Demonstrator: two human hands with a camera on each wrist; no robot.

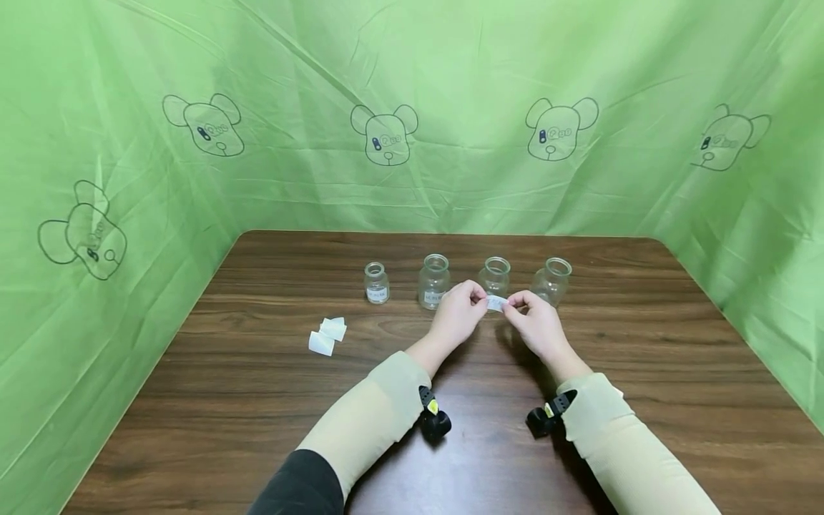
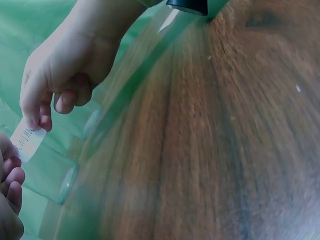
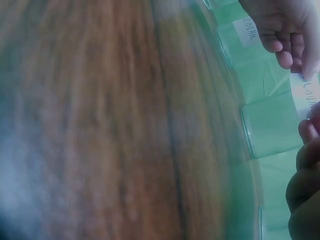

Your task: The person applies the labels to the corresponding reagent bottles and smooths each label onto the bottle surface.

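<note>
A small white label with writing is stretched between both hands, just in front of the third glass jar from the left. My left hand pinches its left end between thumb and finger. The other end is pinched by my right hand. Seen from the left wrist, the label is slightly tilted, its dark characters partly covered by fingertips. From the right wrist, the label overlaps the jar; whether they touch, I cannot tell.
Left of the hands stand a smaller labelled jar and a larger labelled jar. A fourth jar is partly behind the right hand. White paper pieces lie at the left of the wooden table. Green cloth surrounds it.
</note>
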